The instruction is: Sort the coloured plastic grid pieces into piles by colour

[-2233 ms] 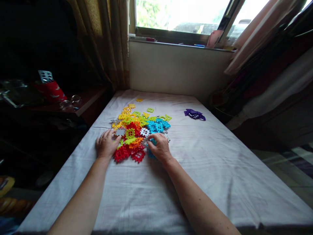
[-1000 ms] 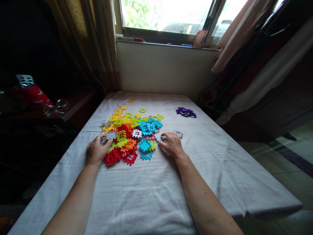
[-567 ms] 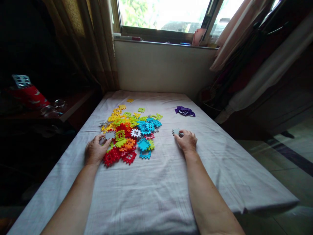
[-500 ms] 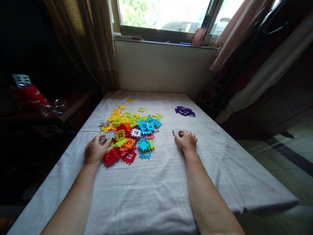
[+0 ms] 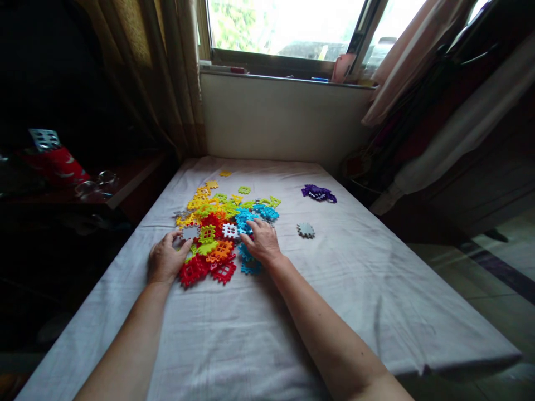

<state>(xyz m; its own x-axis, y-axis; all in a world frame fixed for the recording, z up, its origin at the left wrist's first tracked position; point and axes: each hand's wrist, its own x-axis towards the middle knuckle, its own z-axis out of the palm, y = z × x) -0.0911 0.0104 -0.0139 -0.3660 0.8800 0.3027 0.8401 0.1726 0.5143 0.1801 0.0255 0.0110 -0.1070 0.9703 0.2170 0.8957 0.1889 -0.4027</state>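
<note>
Right hand (image 5: 263,240) is brought back to heap of interlocking tiles (image 5: 224,248), grip not discernible; grey toothed tile (image 5: 306,230) is left on cloth (image 5: 334,295), right of heap. Left hand (image 5: 167,259) is spread at edge of silvery tile (image 5: 191,232). Purple tiles (image 5: 319,193) are set apart; most colours remain mixed.

Mixed-color pile (image 5: 223,249): flat notched tiles, overlapping. 1 white window tile (image 5: 230,230) on top, right of 1 lime window tile (image 5: 207,234). Gray tile (image 5: 306,230) flat, apart, right. Purple tiles (image 5: 319,193) heaped beyond.
</note>
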